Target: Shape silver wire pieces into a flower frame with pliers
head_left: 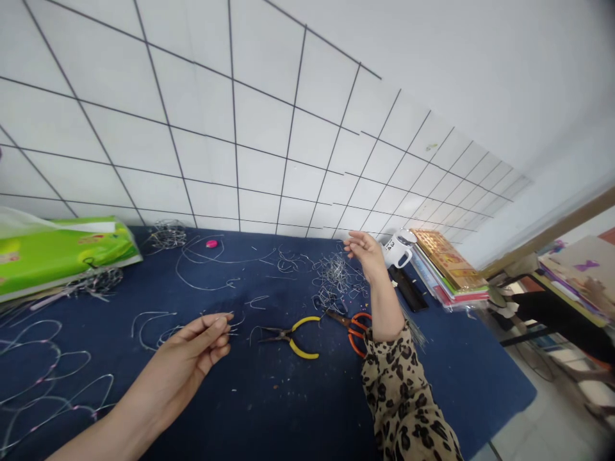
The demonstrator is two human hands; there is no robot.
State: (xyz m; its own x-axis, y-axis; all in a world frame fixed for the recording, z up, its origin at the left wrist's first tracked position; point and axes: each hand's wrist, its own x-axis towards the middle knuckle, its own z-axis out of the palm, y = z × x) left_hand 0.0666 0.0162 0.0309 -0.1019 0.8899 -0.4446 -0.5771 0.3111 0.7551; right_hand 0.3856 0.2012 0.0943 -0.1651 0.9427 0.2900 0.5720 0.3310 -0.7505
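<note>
My left hand (pixel 204 342) is closed in a pinch on thin silvery wire (pixel 234 331), whose short ends stick out past the fingertips. Looped wire (pixel 168 333) lies just behind that hand. My right hand (pixel 368 255) is raised near the wall, its fingers loosely bent and apart, and I see nothing in them. Below and left of it spreads a tangled heap of wire scraps (pixel 336 278). Between my hands lie pliers with yellow handles (pixel 305 352), jaws pointing left. Orange-handled scissors (pixel 354 330) lie partly behind my right forearm.
A green plastic package (pixel 72 253) and wire bundles (pixel 168 235) stand at the left, with beaded wire loops (pixel 48 365) nearer me. A pink object (pixel 211 244) lies farther back. At right are a white mug (pixel 398 250), a black case (pixel 409 289) and stacked books (pixel 449 272).
</note>
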